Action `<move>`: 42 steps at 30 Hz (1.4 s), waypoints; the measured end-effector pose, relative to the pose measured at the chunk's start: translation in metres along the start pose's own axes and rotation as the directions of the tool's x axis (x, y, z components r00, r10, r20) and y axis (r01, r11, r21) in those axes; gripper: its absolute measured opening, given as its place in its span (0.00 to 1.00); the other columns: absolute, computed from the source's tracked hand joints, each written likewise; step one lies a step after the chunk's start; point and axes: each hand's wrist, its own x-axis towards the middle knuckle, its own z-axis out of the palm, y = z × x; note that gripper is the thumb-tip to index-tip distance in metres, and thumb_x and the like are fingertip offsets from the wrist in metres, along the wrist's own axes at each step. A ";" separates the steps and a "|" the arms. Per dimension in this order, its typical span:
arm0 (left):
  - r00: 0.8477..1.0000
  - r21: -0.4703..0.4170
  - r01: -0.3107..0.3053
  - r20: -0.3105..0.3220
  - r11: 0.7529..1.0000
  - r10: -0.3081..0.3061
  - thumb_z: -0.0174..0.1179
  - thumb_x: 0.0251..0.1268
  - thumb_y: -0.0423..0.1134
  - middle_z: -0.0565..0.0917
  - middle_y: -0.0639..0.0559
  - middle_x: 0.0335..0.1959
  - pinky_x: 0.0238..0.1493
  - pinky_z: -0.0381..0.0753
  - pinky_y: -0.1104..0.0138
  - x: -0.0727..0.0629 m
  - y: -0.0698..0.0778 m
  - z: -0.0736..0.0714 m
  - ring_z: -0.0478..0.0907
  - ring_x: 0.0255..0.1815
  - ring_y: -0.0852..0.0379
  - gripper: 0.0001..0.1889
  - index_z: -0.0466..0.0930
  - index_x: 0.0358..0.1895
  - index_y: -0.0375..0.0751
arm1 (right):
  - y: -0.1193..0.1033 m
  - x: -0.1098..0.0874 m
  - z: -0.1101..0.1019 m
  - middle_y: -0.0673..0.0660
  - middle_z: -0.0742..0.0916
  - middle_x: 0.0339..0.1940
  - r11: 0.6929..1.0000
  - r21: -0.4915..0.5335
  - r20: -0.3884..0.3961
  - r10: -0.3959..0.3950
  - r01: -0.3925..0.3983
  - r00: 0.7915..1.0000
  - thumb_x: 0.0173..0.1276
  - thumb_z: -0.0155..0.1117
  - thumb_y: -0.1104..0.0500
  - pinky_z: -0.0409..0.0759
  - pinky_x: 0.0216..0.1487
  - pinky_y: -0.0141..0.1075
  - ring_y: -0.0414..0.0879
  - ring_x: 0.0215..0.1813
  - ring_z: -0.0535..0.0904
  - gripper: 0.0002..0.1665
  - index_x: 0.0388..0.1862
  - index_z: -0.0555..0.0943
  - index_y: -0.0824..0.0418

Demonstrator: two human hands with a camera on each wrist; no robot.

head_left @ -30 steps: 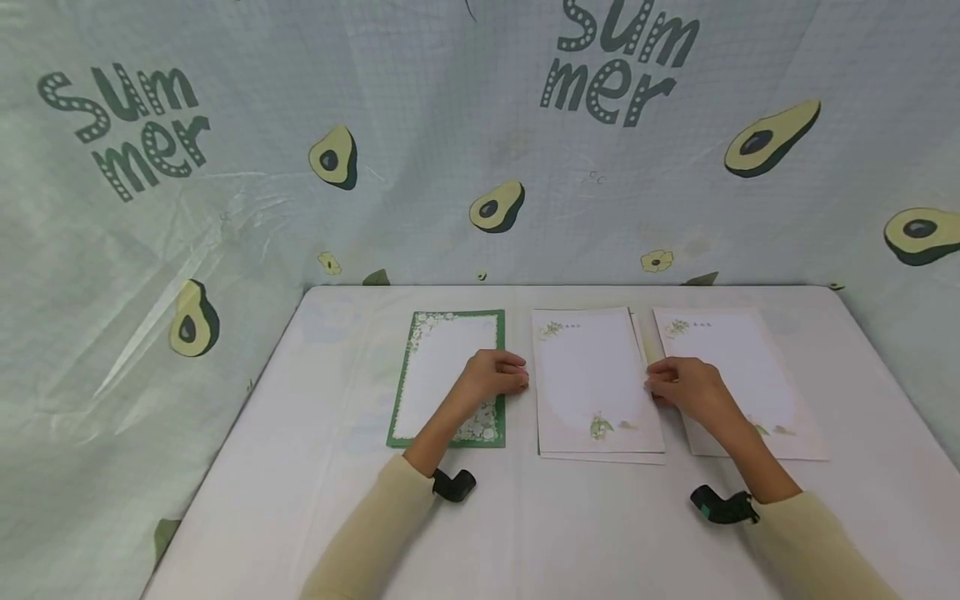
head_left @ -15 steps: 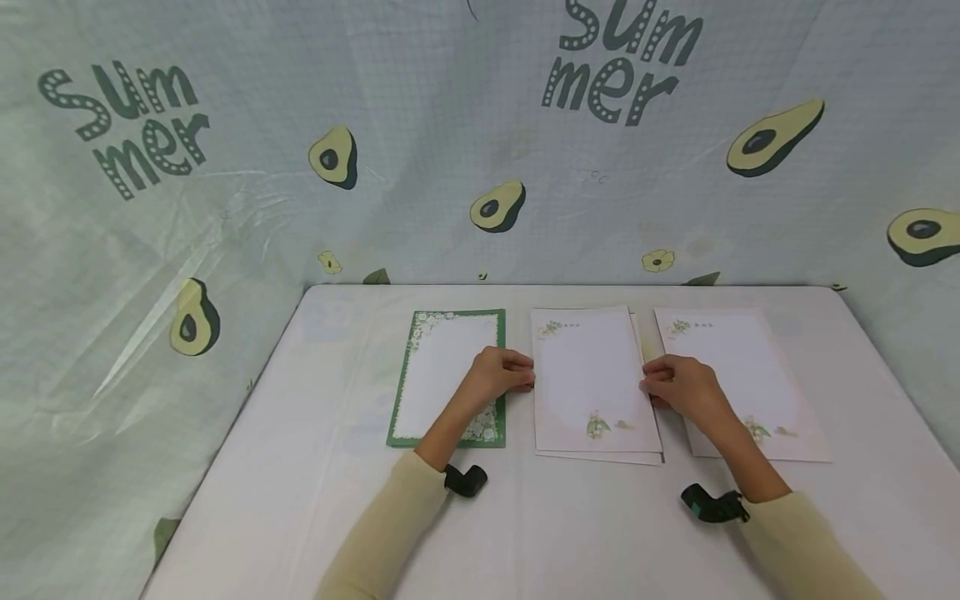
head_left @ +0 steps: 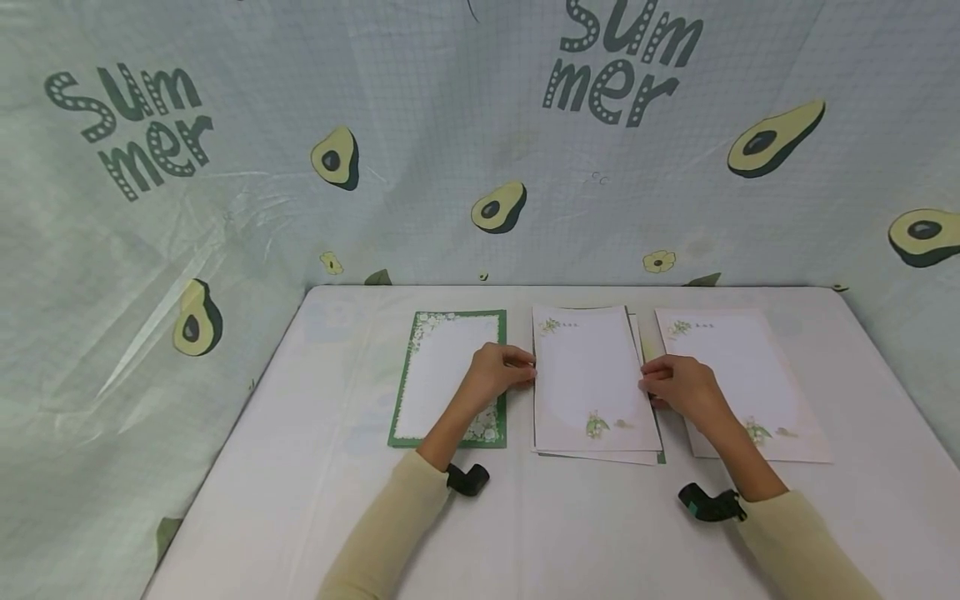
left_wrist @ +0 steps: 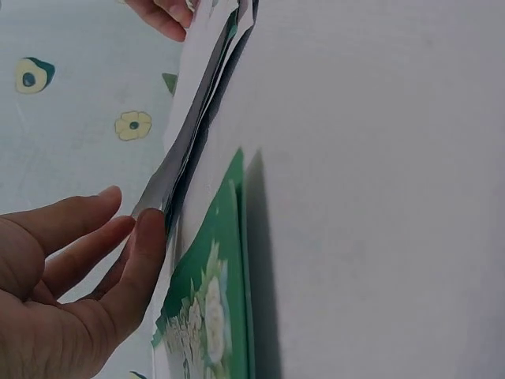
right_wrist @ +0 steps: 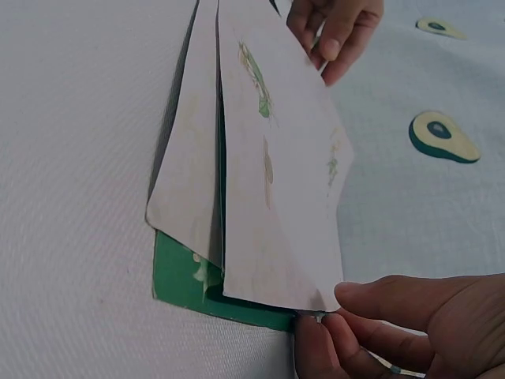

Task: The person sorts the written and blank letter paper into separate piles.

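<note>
A small pile of white paper sheets with printed flowers lies between the hands, its sheets fanned slightly apart. At its right edge, my right hand pinches upper sheets between thumb and fingers. A green-printed sheet sticks out under the white ones in the right wrist view. My left hand holds the left edge of the pile with its fingertips, its wrist above a green-bordered sheet. In the left wrist view the white sheets are seen edge-on, lifted and curving toward the left fingertips.
To the right lies another flower-printed white sheet, partly under my right forearm. A white cloth covers the table. Behind it hangs a pale curtain printed with avocados. Each wrist carries a small black camera.
My left hand has moved slightly right onto the pile's left edge, and my right hand slightly left. The white sheets have shifted a little left, baring a green corner at the lower right.
</note>
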 end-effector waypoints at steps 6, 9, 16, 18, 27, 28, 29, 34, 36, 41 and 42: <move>1.000 0.021 0.000 -0.030 1.000 0.001 0.71 0.64 0.34 0.88 0.46 0.38 0.41 0.87 0.66 0.002 0.001 0.003 0.86 0.36 0.56 0.12 0.88 0.49 0.35 | -0.001 -0.002 0.000 0.69 0.87 0.46 0.997 -0.064 -0.034 -0.041 0.039 0.999 0.72 0.67 0.62 0.87 0.38 0.42 0.55 0.41 0.87 0.18 0.55 0.80 0.73; 0.999 -0.007 0.011 -0.033 1.000 -0.012 0.71 0.64 0.34 0.89 0.46 0.38 0.43 0.88 0.64 0.003 0.002 0.005 0.88 0.35 0.55 0.12 0.86 0.49 0.33 | -0.003 -0.003 0.000 0.68 0.88 0.45 0.996 -0.077 -0.055 -0.055 0.051 0.997 0.73 0.67 0.60 0.86 0.38 0.42 0.56 0.43 0.86 0.18 0.54 0.81 0.72; 0.998 -0.048 0.021 -0.051 0.999 -0.023 0.71 0.63 0.30 0.90 0.45 0.35 0.45 0.89 0.65 0.005 0.004 0.008 0.89 0.34 0.54 0.10 0.86 0.46 0.32 | -0.005 -0.003 0.002 0.67 0.90 0.42 0.999 0.000 -0.085 -0.034 0.034 0.996 0.72 0.68 0.59 0.88 0.37 0.40 0.53 0.39 0.89 0.18 0.52 0.83 0.72; 0.998 -0.072 0.023 -0.052 0.997 -0.027 0.71 0.62 0.30 0.90 0.45 0.34 0.43 0.89 0.65 0.004 0.004 0.008 0.89 0.33 0.54 0.10 0.86 0.46 0.31 | -0.005 -0.003 0.003 0.67 0.90 0.42 0.999 0.013 -0.102 -0.032 0.033 0.994 0.72 0.68 0.59 0.88 0.39 0.43 0.54 0.39 0.90 0.17 0.51 0.83 0.72; 0.997 -0.149 0.035 -0.065 0.988 -0.046 0.71 0.61 0.27 0.90 0.42 0.34 0.37 0.90 0.66 0.002 0.005 0.008 0.88 0.28 0.56 0.10 0.86 0.45 0.30 | -0.005 -0.006 0.003 0.66 0.91 0.42 0.997 0.039 -0.154 -0.054 0.060 0.987 0.71 0.69 0.59 0.89 0.39 0.44 0.53 0.38 0.90 0.16 0.51 0.85 0.70; 0.997 -0.157 0.035 -0.067 0.987 -0.046 0.70 0.61 0.26 0.90 0.42 0.34 0.37 0.90 0.66 0.002 0.006 0.008 0.88 0.28 0.56 0.09 0.86 0.45 0.29 | -0.005 -0.006 0.002 0.66 0.91 0.42 0.997 0.042 -0.157 -0.057 0.064 0.986 0.71 0.69 0.59 0.89 0.39 0.44 0.54 0.38 0.90 0.16 0.51 0.85 0.70; 0.996 -0.160 0.035 -0.070 0.987 -0.047 0.70 0.61 0.26 0.90 0.42 0.34 0.37 0.90 0.66 0.002 0.006 0.008 0.88 0.28 0.56 0.09 0.86 0.44 0.29 | -0.005 -0.006 0.002 0.66 0.91 0.41 0.997 0.045 -0.162 -0.061 0.069 0.985 0.71 0.69 0.59 0.89 0.39 0.44 0.54 0.38 0.90 0.16 0.50 0.85 0.70; 0.996 -0.176 0.030 -0.082 0.984 -0.045 0.70 0.60 0.25 0.90 0.41 0.34 0.37 0.91 0.65 0.003 0.007 0.009 0.89 0.30 0.52 0.09 0.86 0.43 0.29 | -0.005 -0.007 0.001 0.65 0.91 0.41 0.995 0.055 -0.186 -0.068 0.080 0.980 0.72 0.68 0.59 0.87 0.36 0.34 0.53 0.39 0.90 0.15 0.49 0.86 0.70; 0.996 -0.185 0.023 -0.085 0.982 -0.039 0.70 0.60 0.24 0.90 0.40 0.34 0.38 0.91 0.63 0.003 0.007 0.009 0.89 0.31 0.51 0.09 0.86 0.43 0.29 | -0.005 -0.007 0.000 0.64 0.91 0.41 0.995 0.056 -0.192 -0.066 0.078 0.979 0.72 0.68 0.59 0.86 0.35 0.31 0.52 0.39 0.90 0.15 0.50 0.86 0.69; 0.995 -0.207 0.002 -0.093 0.978 -0.022 0.70 0.61 0.24 0.89 0.40 0.36 0.39 0.91 0.61 0.004 0.007 0.008 0.89 0.32 0.51 0.09 0.85 0.44 0.29 | -0.004 -0.008 -0.003 0.65 0.91 0.42 0.995 0.066 -0.197 -0.060 0.075 0.979 0.72 0.68 0.59 0.88 0.35 0.31 0.52 0.40 0.90 0.16 0.51 0.86 0.70; 0.995 -0.210 -0.002 -0.096 0.978 -0.019 0.70 0.61 0.24 0.89 0.40 0.36 0.39 0.91 0.61 0.004 0.007 0.008 0.89 0.32 0.51 0.09 0.85 0.44 0.29 | -0.004 -0.008 -0.003 0.65 0.91 0.42 0.995 0.069 -0.199 -0.061 0.076 0.978 0.72 0.67 0.59 0.88 0.35 0.31 0.52 0.40 0.90 0.16 0.52 0.85 0.70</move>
